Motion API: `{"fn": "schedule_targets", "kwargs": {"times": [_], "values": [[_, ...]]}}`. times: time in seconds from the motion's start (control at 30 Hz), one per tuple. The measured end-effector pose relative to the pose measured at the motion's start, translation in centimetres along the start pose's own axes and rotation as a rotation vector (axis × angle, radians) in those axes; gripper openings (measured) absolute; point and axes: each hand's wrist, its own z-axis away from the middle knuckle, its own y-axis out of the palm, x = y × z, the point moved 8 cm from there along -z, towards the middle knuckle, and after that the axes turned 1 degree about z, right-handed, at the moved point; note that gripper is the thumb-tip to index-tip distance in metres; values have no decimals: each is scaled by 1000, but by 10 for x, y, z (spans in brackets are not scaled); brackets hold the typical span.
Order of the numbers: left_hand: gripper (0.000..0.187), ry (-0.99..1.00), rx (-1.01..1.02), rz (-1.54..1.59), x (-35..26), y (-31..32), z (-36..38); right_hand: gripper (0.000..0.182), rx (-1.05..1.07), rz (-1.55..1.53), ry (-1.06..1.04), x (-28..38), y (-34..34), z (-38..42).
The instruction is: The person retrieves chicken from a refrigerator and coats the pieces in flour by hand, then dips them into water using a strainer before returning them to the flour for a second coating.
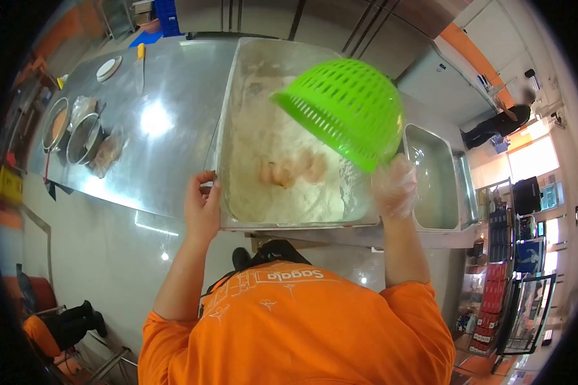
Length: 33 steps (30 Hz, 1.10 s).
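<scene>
A bright green plastic colander [350,106] is tilted over a large metal tray [227,128]. My right hand [395,186], in a clear plastic glove, is closed on the colander's lower right rim. White flour-like powder [257,122] covers the tray's floor. On it lie pinkish-tan pieces [292,170] that look like raw chicken, slightly blurred. At the tray's left edge is my bare left hand [203,202], its fingers curled in and closed on the rim near the front corner.
A metal sink [433,173] adjoins the tray on the right. On the steel counter [180,77] are a yellow-handled knife [140,67], a white round lid [109,68] and metal bowls [85,138] with plastic bags. One person [504,122] stands far right; another [61,327] is lower left.
</scene>
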Motion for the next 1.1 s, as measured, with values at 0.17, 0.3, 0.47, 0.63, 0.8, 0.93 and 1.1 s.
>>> {"fn": "schedule_targets", "kwargs": {"times": [0.17, 0.3, 0.47, 0.63, 0.8, 0.93, 1.1], "values": [[22, -38, 21, 36, 8, 1, -2, 24, -90, -174, 742, -106, -7, 2], [22, -48, 18, 36, 5, 2, -1, 27, -152, -384, 1009, -211, -36, 63], [22, -51, 35, 52, 6, 2, -2, 27, -269, -676, 1540, -311, -46, 206], [28, 11, 184, -205, -25, -1, 12, 28, 196, -203, 1518, -285, -68, 190], [39, -65, 224, -129, -13, -6, 22, 27, 466, 17, 188, -63, -11, 6], [47, -63, 184, -101, -9, 2, 23, 51, 1425, 44, -110, 23, 153, 38], [44, -140, 155, 183, 25, -33, 44, 55, 1997, -5, -138, 44, 203, 122]]}}
